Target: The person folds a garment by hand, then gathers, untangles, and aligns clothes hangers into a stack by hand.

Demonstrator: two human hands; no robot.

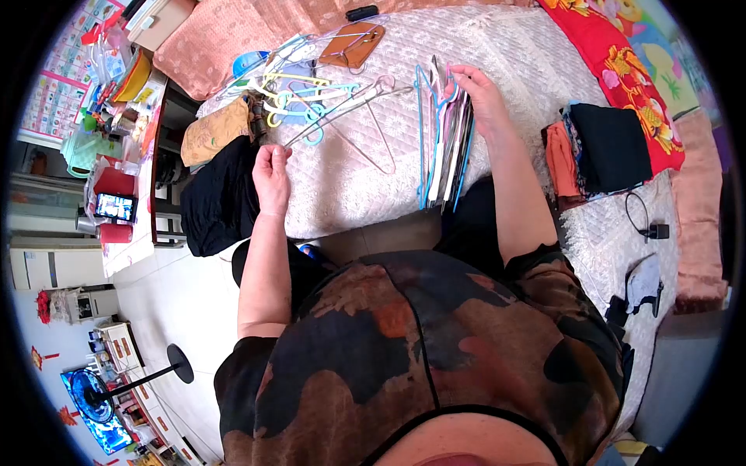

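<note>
My left hand [272,180] is closed on one end of a thin wire hanger [386,140], which stretches out to the right over the bed. My right hand [479,95] grips the top of an upright bundle of hangers [444,147] in blue, white and dark colours, standing near the bed's front edge. The single hanger's hook end comes close to the bundle; whether they touch I cannot tell. Beyond my left hand lies a loose heap of yellow, light blue and white hangers [307,97].
Black cloth [221,198] and a folded tan garment [217,130] lie left of my left hand. At the right are folded dark clothes [610,147], a red patterned cloth [622,70] and a grey cap-like item [643,283]. A brown flat object [352,44] lies farther back. A cluttered table [144,171] borders the left.
</note>
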